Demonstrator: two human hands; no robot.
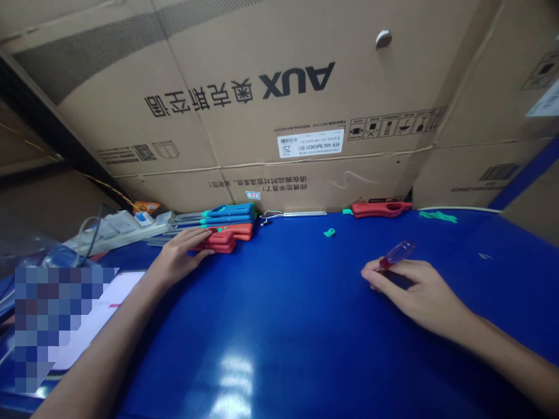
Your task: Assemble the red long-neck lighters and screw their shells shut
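My left hand on red lighters (can't tell if gripping). My right hand, closed, pinches clear-handled tool.

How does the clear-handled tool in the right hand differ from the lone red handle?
The clear-handled tool is see-through with a red collar; the lone red handle is opaque with a green end. The clear-handled tool tilts in the right hand; the lone red handle lies unheld on the blue table near the cardboard. Both show red.
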